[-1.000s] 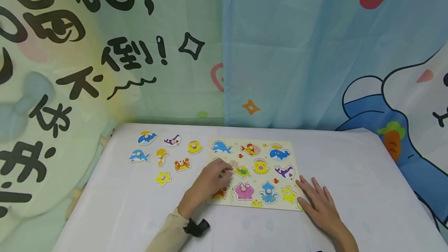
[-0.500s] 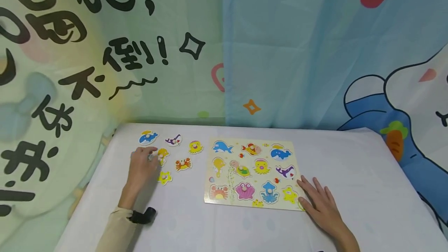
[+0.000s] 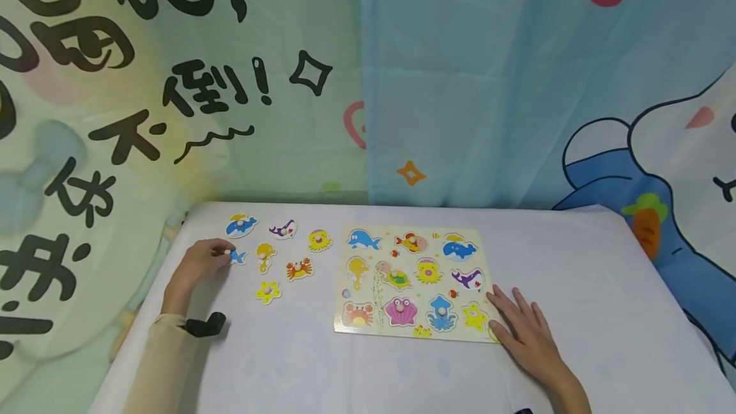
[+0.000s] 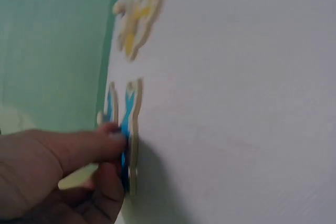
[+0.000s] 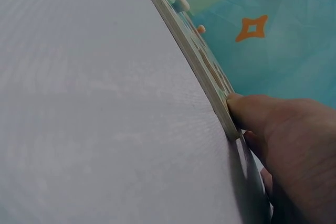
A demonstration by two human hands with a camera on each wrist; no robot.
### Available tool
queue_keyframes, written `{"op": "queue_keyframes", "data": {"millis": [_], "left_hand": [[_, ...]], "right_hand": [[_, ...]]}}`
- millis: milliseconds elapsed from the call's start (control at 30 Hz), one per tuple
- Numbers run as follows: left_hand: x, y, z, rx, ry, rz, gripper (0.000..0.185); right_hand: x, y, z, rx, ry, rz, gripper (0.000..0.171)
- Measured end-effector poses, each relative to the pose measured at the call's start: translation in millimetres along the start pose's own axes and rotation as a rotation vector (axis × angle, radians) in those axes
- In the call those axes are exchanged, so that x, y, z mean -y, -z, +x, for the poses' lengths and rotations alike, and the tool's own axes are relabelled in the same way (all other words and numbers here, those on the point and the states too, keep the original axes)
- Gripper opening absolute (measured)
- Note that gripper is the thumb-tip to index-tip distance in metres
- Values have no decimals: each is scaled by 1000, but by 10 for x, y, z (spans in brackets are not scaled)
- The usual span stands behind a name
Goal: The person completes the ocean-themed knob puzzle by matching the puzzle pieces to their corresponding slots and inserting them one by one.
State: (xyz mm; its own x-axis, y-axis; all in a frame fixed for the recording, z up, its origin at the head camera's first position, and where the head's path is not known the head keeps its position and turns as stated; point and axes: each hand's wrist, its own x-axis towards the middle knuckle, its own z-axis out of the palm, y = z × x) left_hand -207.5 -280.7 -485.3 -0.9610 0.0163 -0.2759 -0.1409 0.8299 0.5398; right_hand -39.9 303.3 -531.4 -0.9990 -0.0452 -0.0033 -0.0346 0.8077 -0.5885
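Two bare hands on show here. The left hand comes out of a long, pale beige sleeve that runs right up to the wrist, well back from the fingers. Just behind that hand sits a black strap, a small dark block clipped over the cuff. The right hand wears no rings, and its forearm is bare back from the fingers; a dark sliver shows at the frame's bottom edge.

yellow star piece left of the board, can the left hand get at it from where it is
Probably yes. The left hand grips a blue fish piece close to the yellow star piece, with only bare tablecloth between them.
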Motion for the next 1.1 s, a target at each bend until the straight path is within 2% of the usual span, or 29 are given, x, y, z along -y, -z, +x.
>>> {"op": "queue_keyframes", "data": {"millis": [200,400,600,900,1100], "left_hand": [[125,59,89,35,40,-68,34],[138,40,120,35,69,-86,33],[148,48,129,39,81,-119,34],[157,63,146,45,155,-180,39],[202,69,156,62,166,-185,41]], "right_hand": [[13,4,8,-2,6,-4,54],[16,7,15,-26,22,4,53],[24,16,16,-13,7,1,54],[6,6,8,-13,9,6,54],[5,4,-3,-17,13,1,54]]}}
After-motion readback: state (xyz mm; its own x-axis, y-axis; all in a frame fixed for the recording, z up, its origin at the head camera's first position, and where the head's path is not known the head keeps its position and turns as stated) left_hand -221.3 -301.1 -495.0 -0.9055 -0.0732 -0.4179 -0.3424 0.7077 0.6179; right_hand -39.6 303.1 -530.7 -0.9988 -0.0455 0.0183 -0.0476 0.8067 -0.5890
